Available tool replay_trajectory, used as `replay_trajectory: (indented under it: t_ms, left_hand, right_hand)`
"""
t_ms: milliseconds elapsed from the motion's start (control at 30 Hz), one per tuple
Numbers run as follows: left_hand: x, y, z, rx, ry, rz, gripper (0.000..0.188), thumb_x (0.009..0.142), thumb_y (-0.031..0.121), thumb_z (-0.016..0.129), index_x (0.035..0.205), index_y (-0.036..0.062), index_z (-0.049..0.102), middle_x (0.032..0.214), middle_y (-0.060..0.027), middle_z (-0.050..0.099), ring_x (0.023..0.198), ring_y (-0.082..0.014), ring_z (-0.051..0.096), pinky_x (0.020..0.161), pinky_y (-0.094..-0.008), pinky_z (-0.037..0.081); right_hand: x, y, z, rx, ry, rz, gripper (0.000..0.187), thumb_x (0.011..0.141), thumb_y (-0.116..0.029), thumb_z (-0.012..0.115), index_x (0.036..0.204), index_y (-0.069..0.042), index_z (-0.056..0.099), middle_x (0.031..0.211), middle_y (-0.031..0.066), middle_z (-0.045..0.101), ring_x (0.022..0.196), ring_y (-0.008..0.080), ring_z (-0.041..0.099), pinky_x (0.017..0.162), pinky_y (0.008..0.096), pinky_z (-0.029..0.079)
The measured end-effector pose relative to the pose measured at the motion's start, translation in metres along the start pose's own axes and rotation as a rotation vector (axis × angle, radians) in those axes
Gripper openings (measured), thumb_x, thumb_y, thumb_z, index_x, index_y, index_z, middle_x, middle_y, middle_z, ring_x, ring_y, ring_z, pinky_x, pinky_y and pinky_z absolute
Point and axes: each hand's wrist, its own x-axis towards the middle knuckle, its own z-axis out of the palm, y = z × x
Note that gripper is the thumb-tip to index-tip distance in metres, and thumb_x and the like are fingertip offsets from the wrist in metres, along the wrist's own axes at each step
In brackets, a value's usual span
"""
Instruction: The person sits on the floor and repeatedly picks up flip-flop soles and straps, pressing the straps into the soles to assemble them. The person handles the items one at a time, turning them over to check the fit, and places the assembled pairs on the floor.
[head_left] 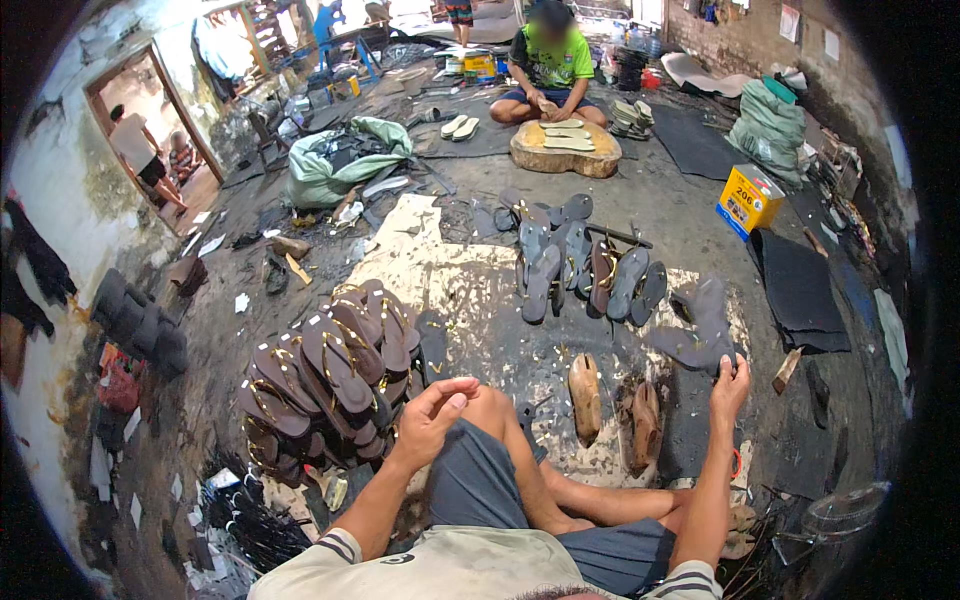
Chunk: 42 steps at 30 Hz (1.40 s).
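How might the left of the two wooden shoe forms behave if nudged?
The left wooden shoe form would probably rock or roll, given its rounded, tapered shape. It looks like bare wood, so likely stiff rather than floppy.

piled sandals (335, 365): dark brown, bit of gold
sole piece (711, 318): plain dark grey
carton (752, 203): super loud yellow tbh, some blue

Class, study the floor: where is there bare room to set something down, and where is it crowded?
Bare room: the pale patch between the sandal pile and the dark soles; also the grey floor between those soles and the yellow box. Crowded: beside the left hand, where the pile stands.
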Motion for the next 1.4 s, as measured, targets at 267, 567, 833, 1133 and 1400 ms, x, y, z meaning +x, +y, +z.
replay_trajectory:
  t_ms: [267, 567, 833, 1133, 1400]
  left_hand:
    - [0.022, -0.005, 0.073, -0.198, -0.103, -0.074, 0.069, 0.100, 0.023, 0.063, 0.156, 0.0056, 0.027, 0.150, -0.0138, 0.043, 0.128, -0.0199, 0.051, 0.108, -0.0343, 0.041]
    - [0.017, 0.001, 0.051, 0.389, -0.104, 0.158, 0.034, 0.096, 0.020, 0.066, 0.128, 0.0097, 0.064, 0.126, -0.0096, 0.066, 0.121, -0.0210, 0.060, 0.113, -0.0346, 0.034]
    - [-0.040, -0.015, 0.057, 0.294, -0.336, -0.063, 0.019, 0.089, 0.015, 0.076, 0.102, 0.0050, 0.066, 0.097, -0.0023, 0.068, 0.096, -0.0117, 0.062, 0.087, -0.0294, 0.050]
    - [-0.047, -0.016, 0.072, -0.200, -0.160, -0.327, 0.081, 0.099, 0.009, 0.059, 0.159, 0.0145, 0.004, 0.139, -0.0186, 0.052, 0.116, -0.0222, 0.058, 0.099, -0.0343, 0.049]
    - [-0.035, -0.029, 0.066, 0.533, -0.402, -0.053, 0.111, 0.082, 0.013, 0.075, 0.159, 0.0085, -0.004, 0.160, -0.0233, 0.018, 0.130, -0.0352, 0.046, 0.107, -0.0464, 0.041]
  right_hand:
    - [-0.177, -0.155, 0.064, 0.454, -0.396, 0.212, 0.035, 0.097, -0.020, 0.065, 0.125, 0.000, 0.056, 0.100, 0.0031, 0.060, 0.085, 0.0116, 0.056, 0.076, 0.0270, 0.050]
    - [-0.252, -0.148, 0.037, 0.612, -1.310, 0.398, 0.041, 0.094, -0.012, 0.071, 0.129, 0.001, 0.054, 0.112, 0.0043, 0.063, 0.102, 0.0110, 0.058, 0.088, 0.0287, 0.051]
    - [-0.235, -0.167, 0.054, 0.615, -1.103, 0.355, 0.035, 0.094, -0.024, 0.072, 0.117, 0.002, 0.064, 0.097, 0.0025, 0.066, 0.089, 0.0071, 0.058, 0.076, 0.0267, 0.051]
    - [-0.244, -0.173, 0.060, 0.410, -0.950, 0.162, 0.030, 0.090, -0.022, 0.071, 0.109, 0.001, 0.065, 0.074, 0.0029, 0.059, 0.067, 0.0102, 0.052, 0.059, 0.0298, 0.046]
    - [-0.193, -0.159, 0.074, 0.738, -1.057, 0.587, 0.058, 0.101, -0.053, 0.052, 0.121, -0.001, 0.063, 0.100, 0.0053, 0.069, 0.086, 0.0109, 0.064, 0.074, 0.0286, 0.053]
